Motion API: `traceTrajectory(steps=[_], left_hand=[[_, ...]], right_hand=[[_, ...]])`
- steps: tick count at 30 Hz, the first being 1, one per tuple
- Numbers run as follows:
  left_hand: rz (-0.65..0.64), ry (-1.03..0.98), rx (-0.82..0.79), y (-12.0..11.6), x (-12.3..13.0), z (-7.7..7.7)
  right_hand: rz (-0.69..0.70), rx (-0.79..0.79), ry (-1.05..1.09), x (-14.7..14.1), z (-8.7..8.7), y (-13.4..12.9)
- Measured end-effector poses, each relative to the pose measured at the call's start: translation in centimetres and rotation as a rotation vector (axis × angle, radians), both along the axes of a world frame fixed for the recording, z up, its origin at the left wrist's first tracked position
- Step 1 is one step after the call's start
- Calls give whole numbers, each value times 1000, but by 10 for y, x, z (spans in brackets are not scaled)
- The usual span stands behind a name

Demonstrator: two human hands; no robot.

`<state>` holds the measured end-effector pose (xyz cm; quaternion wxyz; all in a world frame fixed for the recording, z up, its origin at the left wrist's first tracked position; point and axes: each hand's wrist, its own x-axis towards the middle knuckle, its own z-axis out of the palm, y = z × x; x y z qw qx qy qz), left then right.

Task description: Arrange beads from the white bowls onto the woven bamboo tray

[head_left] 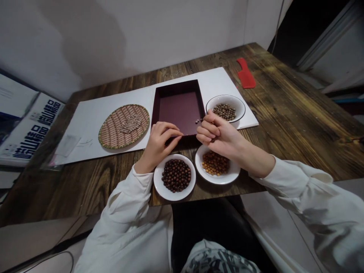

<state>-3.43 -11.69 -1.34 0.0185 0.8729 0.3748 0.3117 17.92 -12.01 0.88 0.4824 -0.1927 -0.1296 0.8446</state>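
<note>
- Wooden counter (284, 113) carries a maroon tray (182, 110) with two small beads (197, 121) inside
- Right hand (218, 132) pinched closed just beside those beads
- Left hand (162, 142) open, curved over the tray's near rim
- White dish (167, 191) of dark beads and second white dish (216, 180) of amber beads just below the hands

A glossy white printed board (21, 129) at the left edge of the view carries bold blue Chinese characters (38, 129) in two slanted lines, apparently repeating one phrase. The characters are too skewed and blurred to read exactly, and the faint grey print (6, 93) above them is illegible.
</note>
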Motion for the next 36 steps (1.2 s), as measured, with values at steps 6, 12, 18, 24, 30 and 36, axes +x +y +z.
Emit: traceTrajectory(steps=[6,12,18,24,30,36], left_hand=[[59,-53,94,1,-10,-9],[70,-67,208,6,-19,-16],[59,-49,171,4,-13,-20],[113,-68,143,9,-16,-23],[129,-86,169,16,-20,-26],[85,-33,126,15,-15,-26]], right_hand=[[-49,-60,-5,-2,2,-4],[-142,-19,-14,-8,11,-11],[-158,-12,-29,-23,28,-26],[-213,-101,-101,-44,35,-42],[-236,-171,-124,-63,26,-48],[-206,-145,-180,-76,23,-48]])
